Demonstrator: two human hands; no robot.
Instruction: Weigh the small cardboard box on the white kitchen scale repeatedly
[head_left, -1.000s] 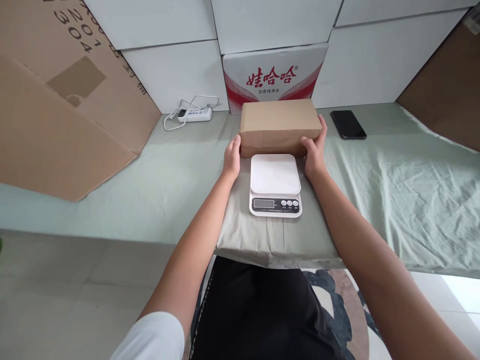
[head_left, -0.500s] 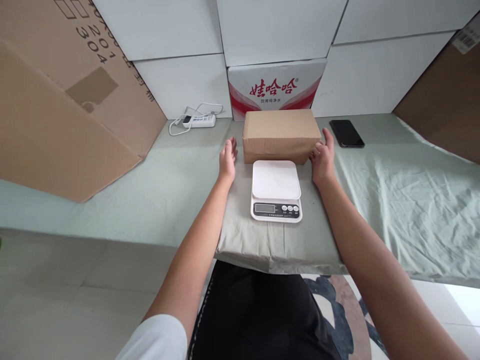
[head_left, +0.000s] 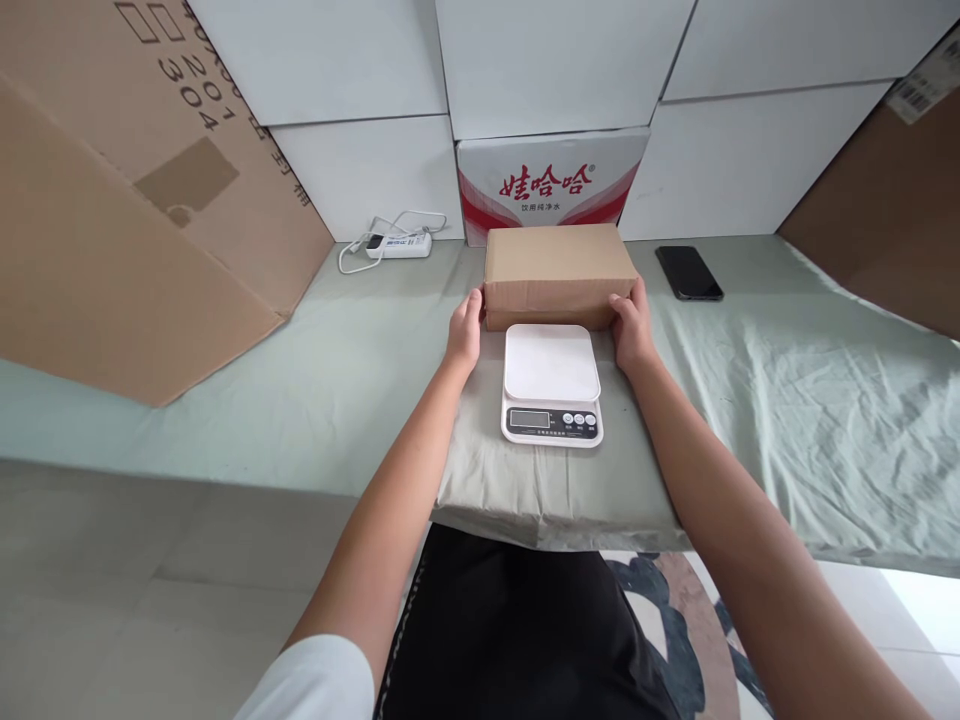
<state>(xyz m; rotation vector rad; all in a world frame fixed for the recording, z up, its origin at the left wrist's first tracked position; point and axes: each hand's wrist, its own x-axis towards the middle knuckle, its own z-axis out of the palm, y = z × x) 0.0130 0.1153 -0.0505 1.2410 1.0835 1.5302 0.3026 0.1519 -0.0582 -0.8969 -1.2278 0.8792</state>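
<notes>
Head view: left hand (head_left: 465,332) and right hand (head_left: 632,327) grip the ends of a cardboard box (head_left: 559,273) resting on the surface (head_left: 337,380) behind the scale (head_left: 552,383); scale platform bare, box not yet lifted.

Brown box (head_left: 559,262), white scale (head_left: 551,383)

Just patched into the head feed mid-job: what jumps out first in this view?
A brown cardboard box sits dead centre on the green cloth, with the left hand and right hand pressed to its two ends. Right in front of it lies a white kitchen scale, platform bare. Behind it stands a white carton with red lettering, and a black phone lies to the right.
</notes>
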